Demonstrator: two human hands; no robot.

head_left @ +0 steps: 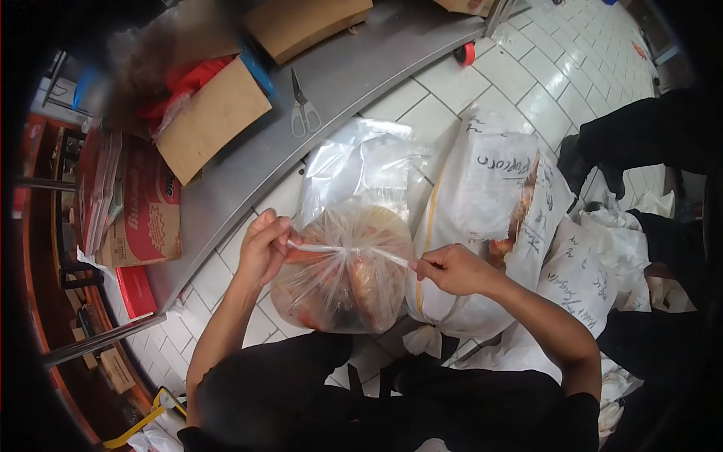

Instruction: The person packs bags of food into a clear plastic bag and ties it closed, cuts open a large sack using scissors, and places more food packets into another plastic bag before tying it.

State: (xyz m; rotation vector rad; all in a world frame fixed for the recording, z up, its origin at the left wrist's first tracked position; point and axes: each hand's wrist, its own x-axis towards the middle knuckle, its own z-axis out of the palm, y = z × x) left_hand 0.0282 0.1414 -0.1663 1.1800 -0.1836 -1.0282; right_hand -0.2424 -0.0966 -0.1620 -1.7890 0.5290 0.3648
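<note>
A bulging clear plastic bag (pixel 339 294) with reddish and brownish contents stands in front of my knees. Its neck is gathered at the middle, and a twisted plastic end stretches out to each side. My left hand (pixel 265 242) pinches the left end. The right end is held between the fingers of my right hand (pixel 452 270). What exactly fills the bag is blurred by the plastic. Flat clear plastic sheets or bags (pixel 354 169) lie just behind it. Touching distance from my right hand is a large white sack (pixel 482 196) with handwriting, its lower end tied.
Scissors (pixel 303 109) lie on a grey metal shelf (pixel 226 192) beside cardboard boxes (pixel 215 113). More white sacks (pixel 576 282) are piled at the right. Another person's dark-clothed leg and shoe (pixel 576 162) stand beyond them on the tiled floor (pixel 527 64).
</note>
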